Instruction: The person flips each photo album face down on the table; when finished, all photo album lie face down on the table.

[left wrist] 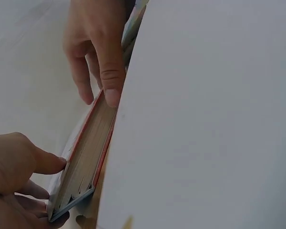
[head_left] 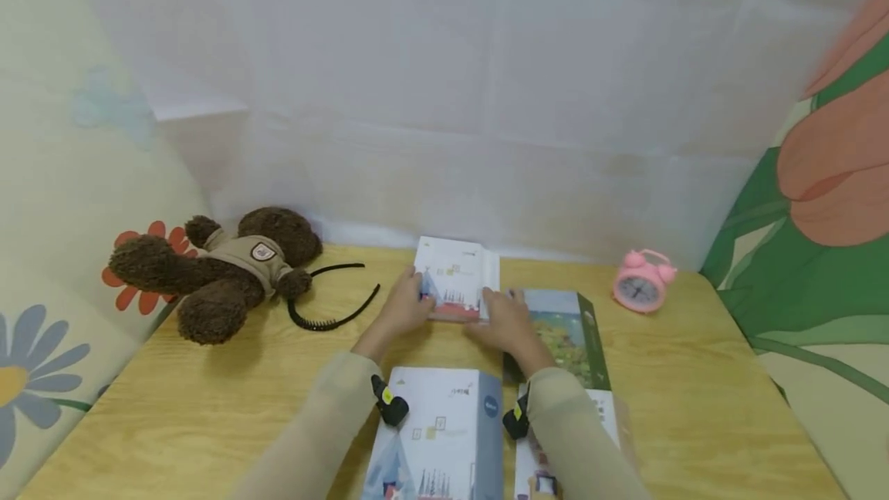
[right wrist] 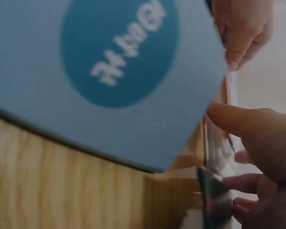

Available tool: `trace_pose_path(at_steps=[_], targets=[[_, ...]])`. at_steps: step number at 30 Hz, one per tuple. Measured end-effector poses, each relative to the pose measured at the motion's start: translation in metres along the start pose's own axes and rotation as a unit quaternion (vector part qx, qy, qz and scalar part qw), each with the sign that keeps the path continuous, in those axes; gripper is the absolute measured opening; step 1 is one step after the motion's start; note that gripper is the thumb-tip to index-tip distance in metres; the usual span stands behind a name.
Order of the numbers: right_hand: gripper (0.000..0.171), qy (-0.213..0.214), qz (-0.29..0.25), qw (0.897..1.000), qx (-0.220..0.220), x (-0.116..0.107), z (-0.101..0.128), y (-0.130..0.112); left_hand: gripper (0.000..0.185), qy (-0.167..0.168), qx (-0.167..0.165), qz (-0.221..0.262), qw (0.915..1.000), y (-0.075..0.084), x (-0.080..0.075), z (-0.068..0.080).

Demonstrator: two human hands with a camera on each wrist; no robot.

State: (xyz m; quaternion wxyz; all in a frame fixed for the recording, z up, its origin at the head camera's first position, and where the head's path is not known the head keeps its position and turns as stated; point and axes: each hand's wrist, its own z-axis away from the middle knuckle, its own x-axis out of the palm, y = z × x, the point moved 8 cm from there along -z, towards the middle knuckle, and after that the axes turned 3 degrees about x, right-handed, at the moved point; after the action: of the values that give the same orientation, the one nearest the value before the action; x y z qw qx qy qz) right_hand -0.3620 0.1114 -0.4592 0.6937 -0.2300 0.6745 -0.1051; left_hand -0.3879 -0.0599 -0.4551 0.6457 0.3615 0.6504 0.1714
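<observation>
A teddy bear (head_left: 222, 268) lay at ten o'clock on the tabletop (head_left: 208, 400). At twelve, the left hand (head_left: 405, 307) and right hand (head_left: 505, 322) each kept a grasping grip on the white book (head_left: 454, 276); a pink alarm clock (head_left: 640, 282) stood at two.

I see a small white book (head_left: 454, 278) with a pale blue and red cover picture at the far middle of the wooden table, tilted up on its near edge, closed, its page block showing from the side.
</observation>
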Motion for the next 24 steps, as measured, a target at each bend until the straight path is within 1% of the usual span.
trace_pose_path(at_steps=[2, 5, 7, 9, 12, 15, 19, 21, 24], targets=[[0.084, 0.013, 0.032, 0.999, -0.007, 0.001, 0.002, -0.002, 0.047, 0.0, -0.002, -0.002, 1.0, 0.002, 0.002, 0.001], [0.085, 0.016, 0.052, 0.998, 0.002, 0.003, 0.006, -0.003, 0.047, -0.003, -0.013, 0.006, 0.9999, 0.004, 0.005, 0.005], [0.084, 0.015, 0.062, 0.998, 0.009, 0.004, 0.007, -0.004, 0.049, -0.003, -0.018, 0.009, 0.9998, 0.004, 0.005, 0.008], [0.081, 0.015, 0.075, 0.997, 0.015, 0.005, 0.006, -0.005, 0.056, -0.002, -0.025, 0.013, 0.9996, 0.004, 0.003, 0.009], [0.076, 0.027, 0.091, 0.995, 0.011, 0.003, 0.006, -0.008, 0.058, -0.001, -0.025, 0.006, 0.9997, 0.004, -0.001, 0.01], [0.072, 0.039, 0.097, 0.995, 0.003, 0.0, 0.011, -0.013, 0.053, -0.005, -0.017, -0.013, 0.9998, 0.006, -0.005, 0.013], [0.061, 0.049, 0.096, 0.994, -0.001, 0.0, 0.023, -0.02, 0.049, -0.012, -0.007, -0.03, 0.9995, 0.007, -0.008, 0.026], [0.056, 0.052, 0.088, 0.995, 0.007, 0.0, 0.03, -0.023, 0.052, -0.015, -0.008, -0.027, 0.9995, 0.007, -0.008, 0.034], [0.051, 0.061, 0.068, 0.995, 0.028, -0.001, 0.04, -0.025, 0.051, -0.014, -0.004, -0.026, 0.9996, 0.008, -0.009, 0.046]])
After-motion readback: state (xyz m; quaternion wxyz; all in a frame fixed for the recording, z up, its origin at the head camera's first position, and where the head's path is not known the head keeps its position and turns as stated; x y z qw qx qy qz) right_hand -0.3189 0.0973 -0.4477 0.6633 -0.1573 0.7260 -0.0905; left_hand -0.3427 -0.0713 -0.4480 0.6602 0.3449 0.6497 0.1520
